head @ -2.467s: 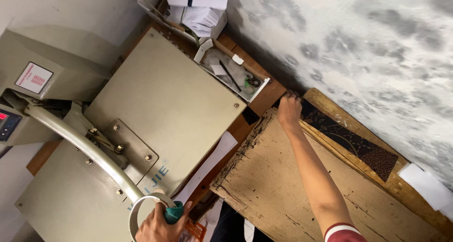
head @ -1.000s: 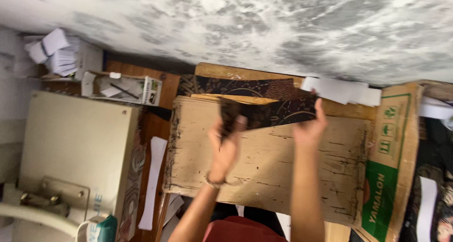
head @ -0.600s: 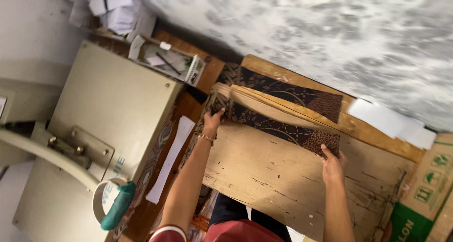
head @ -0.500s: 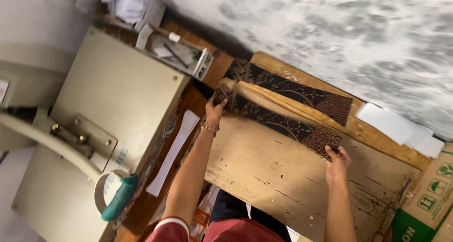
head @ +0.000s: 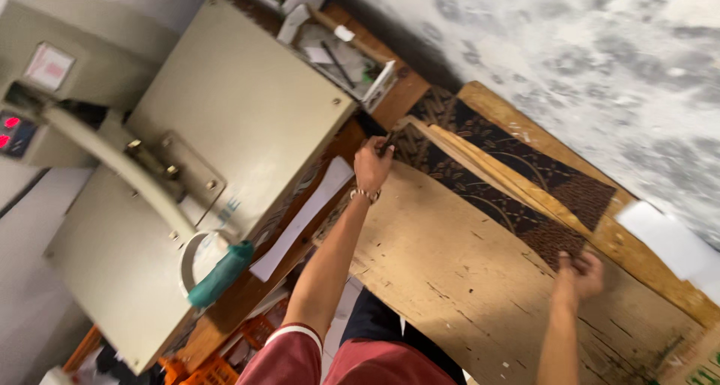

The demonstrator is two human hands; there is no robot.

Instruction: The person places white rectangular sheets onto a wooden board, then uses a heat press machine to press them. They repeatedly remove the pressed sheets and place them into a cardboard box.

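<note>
The patterned dark cloth strip (head: 491, 194) lay stretched between my two hands across the far part of the worn wooden board (head: 465, 280), running from my left hand (head: 373, 167) at its upper end down to my right hand (head: 577, 276) at its lower end. My left hand was pinched shut on the near corner of the strip, thumb over the cloth; my right hand had its fingers curled down on the other end, pressing or gripping it, though I could not tell which. The hands were well apart, the cloth taut between them.

I judged the strip light, soft and limp: it would sag or fold anywhere it was not held, so the two ends were the right places to hold it, and it looked unlikely to slip on the rough wood. A second patterned strip (head: 525, 156) lay just beyond mine, with a pale wooden slat (head: 480, 176) between the two.

Beyond my hands the mottled grey wall (head: 600, 62) closed off the far side. To the left of my left hand stood the beige press machine (head: 225, 130) with its green-handled lever (head: 220, 274), and a white paper slip (head: 304, 216) lay in the gap beside my forearm. The open room was toward me, over the bare board.
</note>
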